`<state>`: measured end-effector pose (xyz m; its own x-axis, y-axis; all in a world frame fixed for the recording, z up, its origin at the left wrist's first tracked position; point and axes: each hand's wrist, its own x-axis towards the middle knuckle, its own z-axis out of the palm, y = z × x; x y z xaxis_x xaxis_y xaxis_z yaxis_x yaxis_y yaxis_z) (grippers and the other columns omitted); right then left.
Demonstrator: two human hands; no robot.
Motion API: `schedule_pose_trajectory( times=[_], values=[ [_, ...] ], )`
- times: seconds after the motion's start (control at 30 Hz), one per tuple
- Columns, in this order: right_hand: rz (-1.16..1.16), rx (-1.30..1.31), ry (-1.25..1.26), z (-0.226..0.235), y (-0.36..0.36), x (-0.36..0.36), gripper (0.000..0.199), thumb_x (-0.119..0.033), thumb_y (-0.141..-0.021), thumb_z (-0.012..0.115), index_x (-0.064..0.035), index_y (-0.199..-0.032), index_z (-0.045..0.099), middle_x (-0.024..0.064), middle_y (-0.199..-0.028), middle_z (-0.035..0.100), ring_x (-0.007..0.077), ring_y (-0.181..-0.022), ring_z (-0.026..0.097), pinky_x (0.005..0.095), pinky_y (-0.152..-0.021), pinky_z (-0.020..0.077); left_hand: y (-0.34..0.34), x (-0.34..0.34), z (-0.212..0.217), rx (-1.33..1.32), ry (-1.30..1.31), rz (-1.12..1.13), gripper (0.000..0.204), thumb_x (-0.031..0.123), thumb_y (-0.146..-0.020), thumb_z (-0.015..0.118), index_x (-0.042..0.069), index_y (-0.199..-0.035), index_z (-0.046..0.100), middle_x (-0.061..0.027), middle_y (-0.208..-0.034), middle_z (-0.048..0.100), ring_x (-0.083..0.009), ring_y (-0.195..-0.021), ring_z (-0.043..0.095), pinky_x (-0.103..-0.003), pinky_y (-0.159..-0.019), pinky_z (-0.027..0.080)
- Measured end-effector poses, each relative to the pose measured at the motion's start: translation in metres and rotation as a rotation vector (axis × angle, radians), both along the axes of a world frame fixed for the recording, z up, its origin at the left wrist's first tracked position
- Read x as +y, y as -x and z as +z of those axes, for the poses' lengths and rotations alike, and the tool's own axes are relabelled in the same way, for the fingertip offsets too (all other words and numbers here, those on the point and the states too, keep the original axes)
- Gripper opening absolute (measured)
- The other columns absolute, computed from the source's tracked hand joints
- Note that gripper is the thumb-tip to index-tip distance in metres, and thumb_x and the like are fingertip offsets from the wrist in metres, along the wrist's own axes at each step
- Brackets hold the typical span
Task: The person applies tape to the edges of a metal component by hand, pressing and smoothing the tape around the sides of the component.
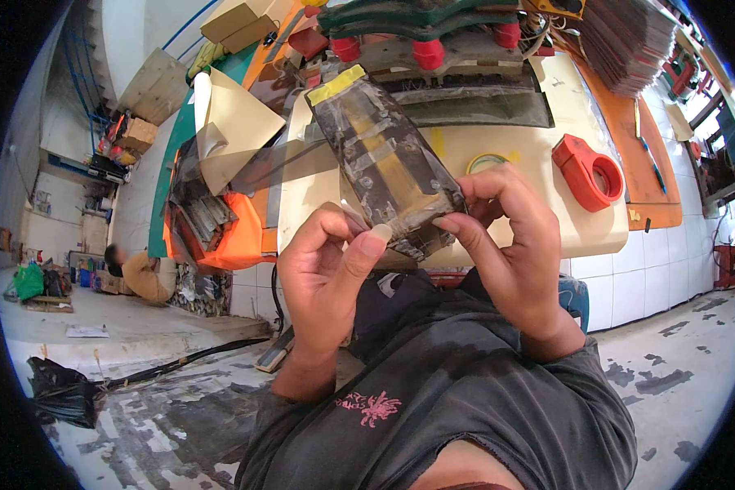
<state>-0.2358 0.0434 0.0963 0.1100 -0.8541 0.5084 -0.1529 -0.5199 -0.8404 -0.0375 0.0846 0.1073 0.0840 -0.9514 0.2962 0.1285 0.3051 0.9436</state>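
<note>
Hands of the person meet in the middle of the view, above a dark grey sleeve with a small pink flower-like print [370,407]. The left hand [322,273] and the right hand [510,245] hold together a flat, dark, rectangular plate wrapped in clear film [388,167]; both are closed on its near end, the left thumb and fingers pinching the lower corner, the right fingers bent over the edge beside them. The plate is raised in front of the chest and tilted, its far end pointing up and to the left, and this far end carries a strip of yellow tape [336,84]. Yellowish bands run under the film along its length. Behind the plate stands a cream-coloured worktable [539,175]. On it lies a small ring of yellow-green tape [487,161], just beside the right fingers, and further right a red plastic tape dispenser with a round hole [590,171]. Left of the table an orange plastic bin [233,237] holds more dark plates, and a beige cardboard sheet [237,122] leans above it. At the far edge of the table is a green machine part with red round knobs [427,51]. A stack of thin dark sheets [629,41] rises at the top right. Brown cardboard boxes [238,24] lie at the top left. Far on the left another person [143,273] sits low near the floor.
</note>
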Motion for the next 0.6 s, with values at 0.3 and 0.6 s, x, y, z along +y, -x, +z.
schedule_pose_trajectory(
  times=[0.3,0.6],
  values=[
    [0.130,-0.049,-0.065,0.000,0.006,-0.005,0.022,0.002,-0.086,0.077,0.0007,-0.104,0.064,0.0036,-0.090,0.057,0.0102,-0.076,0.054,0.0246,-0.068,0.0440,0.000,0.001,0.006,0.156,-0.252,-0.030,0.017,0.009,-0.095,0.076,0.001,-0.089,0.062,0.0008,-0.090,0.060,-0.0042,-0.083,0.055,-0.019,-0.075,0.043],
    [0.147,-0.004,-0.033,0.005,0.008,-0.005,0.018,0.001,-0.084,0.079,0.0016,-0.096,0.065,0.0061,-0.087,0.058,0.0137,-0.073,0.057,0.0265,-0.066,0.0450,0.001,0.003,0.015,-0.339,0.016,0.151,0.030,0.015,-0.096,0.076,-0.002,-0.079,0.059,0.0002,-0.074,0.055,-0.0077,-0.070,0.047,-0.024,-0.065,0.039]
  ],
)
